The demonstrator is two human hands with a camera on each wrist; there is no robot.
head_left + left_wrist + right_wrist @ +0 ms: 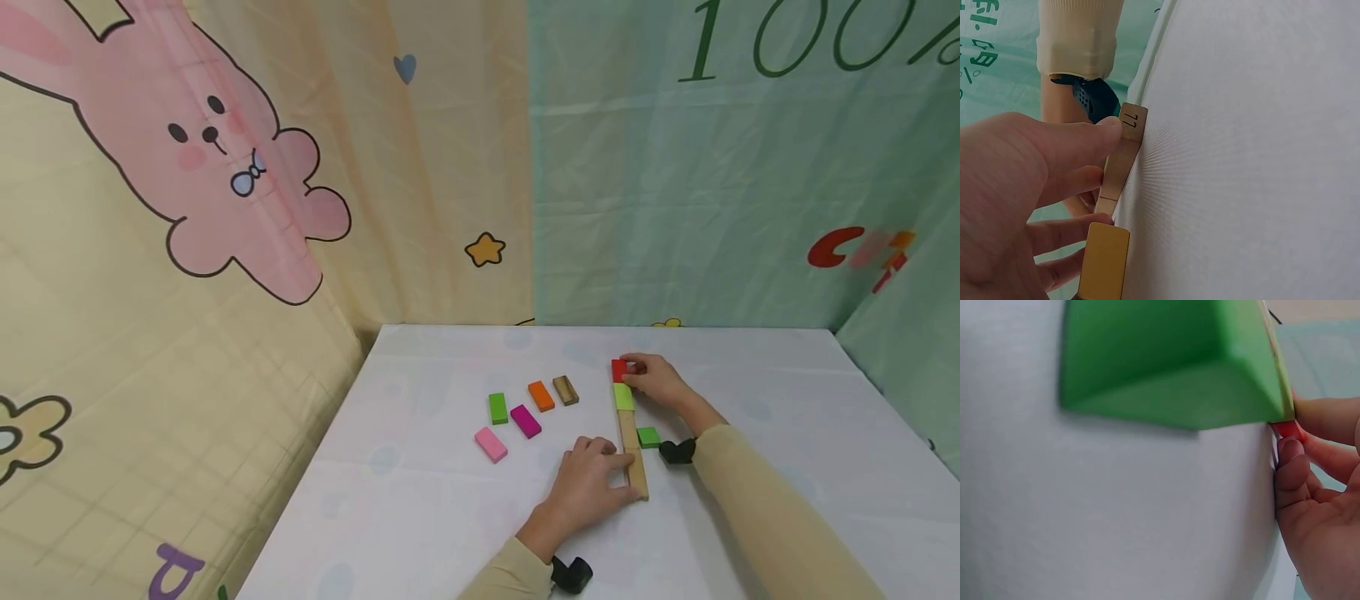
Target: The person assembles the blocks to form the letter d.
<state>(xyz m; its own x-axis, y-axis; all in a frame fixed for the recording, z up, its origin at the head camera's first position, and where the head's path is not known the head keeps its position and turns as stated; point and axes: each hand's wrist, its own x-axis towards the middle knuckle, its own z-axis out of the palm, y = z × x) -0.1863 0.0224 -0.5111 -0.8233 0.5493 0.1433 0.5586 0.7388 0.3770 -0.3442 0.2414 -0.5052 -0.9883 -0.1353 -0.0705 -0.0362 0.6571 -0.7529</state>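
Note:
A straight row of small blocks lies on the white table: a red block at the far end, a yellow-green block, then a wooden block and another wooden block at the near end. My right hand pinches the red block, partly covered by the fingers in the right wrist view. With thumb and a finger, my left hand holds the near wooden block, whose dark printed marks show in the left wrist view. A green block sits just right of the row.
Left of the row lie a bright green block, a magenta block, a pink block, an orange block and a brown block. Patterned curtains hang behind the table.

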